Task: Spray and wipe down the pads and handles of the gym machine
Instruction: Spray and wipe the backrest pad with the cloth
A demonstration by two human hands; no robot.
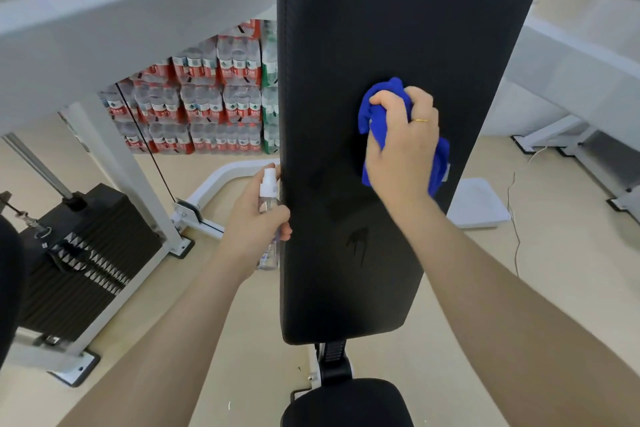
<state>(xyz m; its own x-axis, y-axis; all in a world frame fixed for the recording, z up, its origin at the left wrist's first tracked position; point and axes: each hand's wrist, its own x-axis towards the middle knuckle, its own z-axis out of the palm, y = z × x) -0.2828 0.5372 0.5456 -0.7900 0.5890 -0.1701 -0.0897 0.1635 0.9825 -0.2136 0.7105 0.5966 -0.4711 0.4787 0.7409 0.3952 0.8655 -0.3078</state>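
Hands are busy on a tall black back pad that stands up in the middle of the view. The right hand presses a bunched blue cloth flat against the pad, a bit above its middle. Its fingers curl over the top of the cloth and grip it, and a thin gold ring sits on one finger. Blue cloth pokes out above the knuckles and below the palm.

The left hand holds a small clear spray bottle with a white top — right beside the left edge of the pad. Its fingers wrap around the bottle's middle, and the bottom of the bottle sticks out under the hand.

Lower on the pad there is a wet patch with little drips running down. Under the pad sits a black seat pad, joined by a black post.

To the left stands the white frame of the machine with a black weight stack and a thin black cable. Behind it, packs of water bottles with red labels are piled on the pale floor. A thin white cord lies on the floor at the right.
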